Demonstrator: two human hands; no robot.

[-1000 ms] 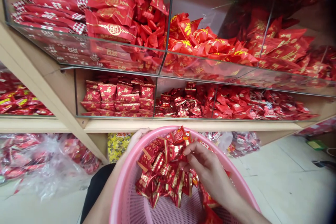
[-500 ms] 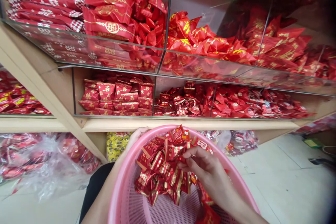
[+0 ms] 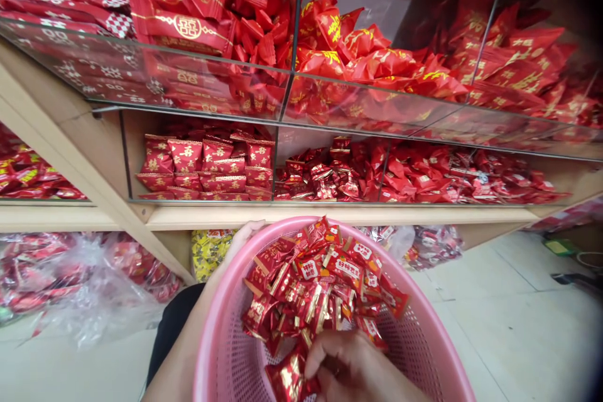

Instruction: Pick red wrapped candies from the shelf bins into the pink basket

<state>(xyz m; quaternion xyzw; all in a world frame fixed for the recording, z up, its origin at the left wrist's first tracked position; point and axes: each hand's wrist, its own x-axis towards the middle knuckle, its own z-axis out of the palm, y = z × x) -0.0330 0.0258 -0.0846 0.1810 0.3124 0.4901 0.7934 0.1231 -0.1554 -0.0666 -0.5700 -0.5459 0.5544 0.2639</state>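
A pink plastic basket (image 3: pixel 221 289) with perforated walls is held in front of me, partly filled with small wrapped candies (image 3: pixel 301 289) in red and gold foil. Along its outer left side runs my left forearm, and my left hand (image 3: pixel 245 237) grips the far left rim from outside, its fingers partly hidden by the basket. My right hand (image 3: pixel 351 358) is down inside the near part of the basket. Its thumb and bent fingers close on a larger-looking red and gold wrapped candy (image 3: pixel 286 377) near the basket floor, apart from the main heap.
Ahead stands a wooden shelf (image 3: pixel 330 213) with clear-fronted compartments of red packets (image 3: pixel 183 25) and small red candies (image 3: pixel 211 166). Below it lie plastic bags of candy (image 3: pixel 85 276) and a yellow bag (image 3: pixel 211 251). Pale floor tiles (image 3: pixel 509 320) extend at right.
My right hand has moved from the top of the heap toward the near side of the basket, uncovering candies with white labels. The view has shifted slightly; my left hand stays at the rim.
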